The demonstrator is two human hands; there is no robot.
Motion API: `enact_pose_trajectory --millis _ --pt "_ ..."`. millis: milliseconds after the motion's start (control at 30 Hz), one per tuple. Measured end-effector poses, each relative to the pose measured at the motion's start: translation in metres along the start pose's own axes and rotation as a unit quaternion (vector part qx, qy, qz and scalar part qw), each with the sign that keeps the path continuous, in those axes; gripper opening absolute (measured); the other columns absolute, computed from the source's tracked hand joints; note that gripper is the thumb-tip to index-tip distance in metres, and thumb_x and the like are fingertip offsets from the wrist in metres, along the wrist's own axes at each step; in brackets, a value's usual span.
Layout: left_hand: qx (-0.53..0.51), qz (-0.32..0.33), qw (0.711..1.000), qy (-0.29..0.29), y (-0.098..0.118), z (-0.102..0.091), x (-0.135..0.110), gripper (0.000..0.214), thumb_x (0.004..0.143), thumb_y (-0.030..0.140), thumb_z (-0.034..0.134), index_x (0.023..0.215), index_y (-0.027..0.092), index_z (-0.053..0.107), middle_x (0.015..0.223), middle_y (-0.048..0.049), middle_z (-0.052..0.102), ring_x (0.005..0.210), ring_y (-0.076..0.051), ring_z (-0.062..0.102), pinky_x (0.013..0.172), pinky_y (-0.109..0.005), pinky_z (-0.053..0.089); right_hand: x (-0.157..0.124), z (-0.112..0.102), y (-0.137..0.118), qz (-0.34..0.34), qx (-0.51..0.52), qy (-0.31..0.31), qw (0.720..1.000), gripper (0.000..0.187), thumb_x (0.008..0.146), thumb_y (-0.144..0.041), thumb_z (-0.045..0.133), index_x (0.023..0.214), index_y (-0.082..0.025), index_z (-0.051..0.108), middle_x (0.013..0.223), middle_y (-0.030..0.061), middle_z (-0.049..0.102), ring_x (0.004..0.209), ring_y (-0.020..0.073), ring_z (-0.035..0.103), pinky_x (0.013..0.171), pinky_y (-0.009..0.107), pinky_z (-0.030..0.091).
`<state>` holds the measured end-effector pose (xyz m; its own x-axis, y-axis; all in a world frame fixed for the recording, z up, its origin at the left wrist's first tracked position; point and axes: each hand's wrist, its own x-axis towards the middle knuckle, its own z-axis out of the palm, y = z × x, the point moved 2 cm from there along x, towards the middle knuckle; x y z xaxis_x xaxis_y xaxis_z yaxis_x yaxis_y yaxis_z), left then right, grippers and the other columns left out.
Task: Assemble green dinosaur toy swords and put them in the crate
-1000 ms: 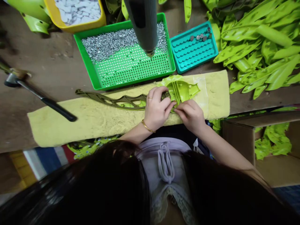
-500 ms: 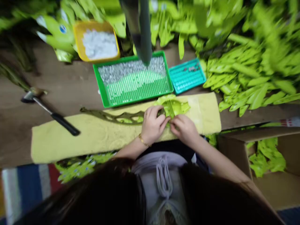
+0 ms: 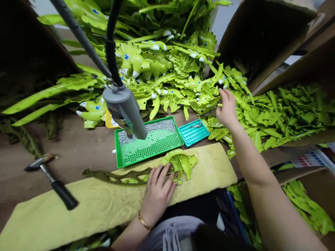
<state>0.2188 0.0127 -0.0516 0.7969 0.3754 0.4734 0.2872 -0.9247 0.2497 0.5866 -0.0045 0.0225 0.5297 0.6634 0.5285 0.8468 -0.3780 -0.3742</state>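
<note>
My left hand [image 3: 159,190] lies with fingers stretched out over the toy parts on a yellow cloth pad [image 3: 209,170]. Under and beside its fingertips is a lime-green plastic dinosaur shell half [image 3: 186,164], hollow side up. A long olive-green openwork strip [image 3: 112,176] extends left from the same spot. My right hand [image 3: 228,109] is raised at the right edge of a heap of green dinosaur toy parts [image 3: 154,64]. Its thumb and index finger are apart, close to the parts, and nothing is plainly held.
A grey electric screwdriver [image 3: 124,108] hangs over a green tray [image 3: 146,148] of small screws. Beside it is a teal tray [image 3: 195,132] with a few small pieces. A hammer [image 3: 59,188] lies at left. Cardboard boxes [image 3: 267,38] stand at right.
My right hand has left the shell half and moved up and right to the heap. My left hand has opened flat on the parts. The view has tilted upward.
</note>
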Motion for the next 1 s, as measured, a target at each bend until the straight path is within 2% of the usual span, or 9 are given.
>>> enact_pose_trajectory --millis 100,167,333,400,567,667,733,867,1000 --pt "0.004 0.008 1.000 0.010 -0.002 0.000 -0.005 0.021 0.089 0.023 0.060 0.106 0.016 0.072 0.125 -0.0147 0.066 0.119 -0.033 0.057 0.100 -0.053 0.050 0.048 0.008 0.036 0.056 0.031 -0.180 0.982 0.048 0.070 -0.013 0.070 0.118 -0.016 0.065 0.140 0.0162 0.056 0.131 0.0335 0.051 0.112 0.059 0.037" --pt "0.006 0.013 1.000 0.008 -0.004 -0.001 -0.007 0.023 0.089 0.023 0.062 0.108 0.017 0.072 0.126 -0.0154 0.066 0.120 -0.034 0.056 0.100 -0.054 0.050 0.059 -0.004 0.046 0.091 0.092 -0.214 0.968 0.033 0.070 -0.021 0.074 0.103 -0.015 0.072 0.119 0.0125 0.070 0.112 0.0281 0.065 0.104 0.053 0.047" --pt "0.015 0.022 1.000 -0.012 -0.005 -0.001 -0.011 0.026 0.087 0.025 0.065 0.110 0.019 0.072 0.127 -0.0176 0.064 0.121 -0.035 0.056 0.102 -0.056 0.046 0.050 -0.073 0.051 0.039 0.277 0.017 0.960 0.014 0.073 -0.028 0.073 0.084 -0.020 0.075 0.084 0.0070 0.076 0.080 0.0112 0.071 0.080 0.027 0.053" --pt "0.015 0.018 0.999 -0.022 -0.004 0.001 -0.014 0.029 0.086 0.027 0.067 0.114 0.019 0.071 0.130 -0.0184 0.063 0.124 -0.036 0.055 0.105 -0.056 0.043 0.042 -0.082 0.050 0.032 0.229 0.029 0.972 0.023 0.074 -0.025 0.072 0.096 -0.018 0.075 0.092 0.0104 0.077 0.084 0.0117 0.071 0.079 0.028 0.052" --pt "0.037 -0.004 0.999 -0.030 0.003 0.011 -0.022 0.035 0.086 0.031 0.066 0.120 0.023 0.066 0.136 -0.0182 0.059 0.132 -0.035 0.050 0.109 -0.059 0.038 0.032 -0.030 0.049 0.068 0.002 -0.158 0.985 0.053 0.071 -0.017 0.069 0.124 -0.013 0.066 0.131 0.0161 0.063 0.121 0.0191 0.061 0.096 0.036 0.045" --pt "0.037 -0.005 0.999 -0.031 0.006 0.015 -0.025 0.037 0.089 0.034 0.062 0.124 0.022 0.064 0.139 -0.0182 0.057 0.133 -0.034 0.049 0.110 -0.060 0.037 0.036 -0.009 0.057 0.118 -0.001 -0.152 0.981 0.039 0.074 -0.021 0.064 0.110 -0.009 0.073 0.111 0.0143 0.073 0.105 0.0167 0.068 0.088 0.035 0.046" --pt "0.018 -0.013 0.999 -0.043 0.003 0.016 -0.027 0.037 0.090 0.034 0.061 0.125 0.022 0.063 0.139 -0.0175 0.057 0.134 -0.034 0.048 0.110 -0.059 0.037 0.035 -0.021 0.058 0.117 0.031 -0.108 0.987 0.033 0.074 -0.024 0.065 0.101 -0.009 0.076 0.103 0.0125 0.075 0.098 0.0153 0.070 0.084 0.033 0.048" --pt "-0.061 -0.024 0.996 -0.058 -0.009 0.009 -0.028 0.034 0.090 0.027 0.060 0.123 0.023 0.064 0.137 -0.0143 0.058 0.134 -0.031 0.046 0.110 -0.056 0.038 0.002 -0.093 0.024 -0.052 0.097 -0.024 0.994 0.032 0.081 -0.033 0.062 0.102 -0.015 0.076 0.113 0.0042 0.074 0.110 0.0218 0.065 0.088 0.043 0.046" --pt "-0.261 -0.075 0.962 0.002 -0.008 -0.004 -0.013 0.057 0.084 0.041 0.069 0.135 0.020 0.054 0.135 -0.0175 0.057 0.129 -0.030 0.051 0.108 -0.052 0.044 -0.054 -0.128 -0.050 -0.044 0.165 -0.119 0.978 0.028 0.085 -0.031 0.065 0.112 -0.029 0.072 0.112 -0.0016 0.074 0.103 0.0191 0.067 0.085 0.044 0.048"
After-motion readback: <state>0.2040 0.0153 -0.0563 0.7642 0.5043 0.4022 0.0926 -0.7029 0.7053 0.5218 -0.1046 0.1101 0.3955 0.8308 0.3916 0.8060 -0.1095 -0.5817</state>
